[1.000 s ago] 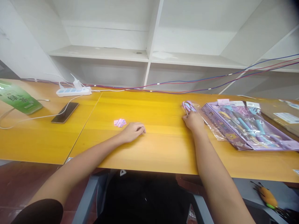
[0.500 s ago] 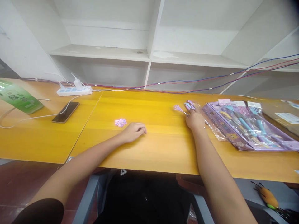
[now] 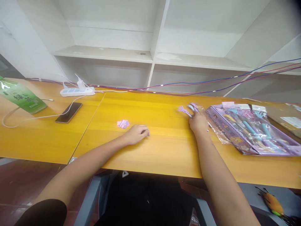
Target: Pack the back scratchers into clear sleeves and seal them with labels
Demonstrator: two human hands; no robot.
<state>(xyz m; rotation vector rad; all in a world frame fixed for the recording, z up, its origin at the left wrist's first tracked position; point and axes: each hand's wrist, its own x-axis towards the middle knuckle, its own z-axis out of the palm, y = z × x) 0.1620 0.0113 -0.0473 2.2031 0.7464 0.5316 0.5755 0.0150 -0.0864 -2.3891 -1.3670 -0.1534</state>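
My left hand [image 3: 138,134] rests on the yellow tabletop with its fingers curled in; nothing shows in it. Just to its upper left lies a small pile of pink cards [image 3: 123,124]. My right hand [image 3: 198,121] is closed around back scratchers with small hand-shaped heads. A purple back scratcher [image 3: 184,110] points left from the fingers, and light blue and purple heads stick out above them. Thin metal rods show at the palm's right side. Clear plastic wrapping [image 3: 217,131] lies beside that hand, against the purple display box [image 3: 231,135] holding several wrapped blue, pink and yellow back scratchers.
On the left are a phone [image 3: 69,113], a white power strip [image 3: 77,91] and a green bag [image 3: 25,98]. Red and blue cables [image 3: 178,84] run along the back, before white shelves [image 3: 105,53]. A brown parcel [image 3: 282,114] lies at far right.
The view has shifted slightly, moving everything a little right. My right hand keeps hold of the back scratchers, whose heads have turned slightly. My left hand stays in place.
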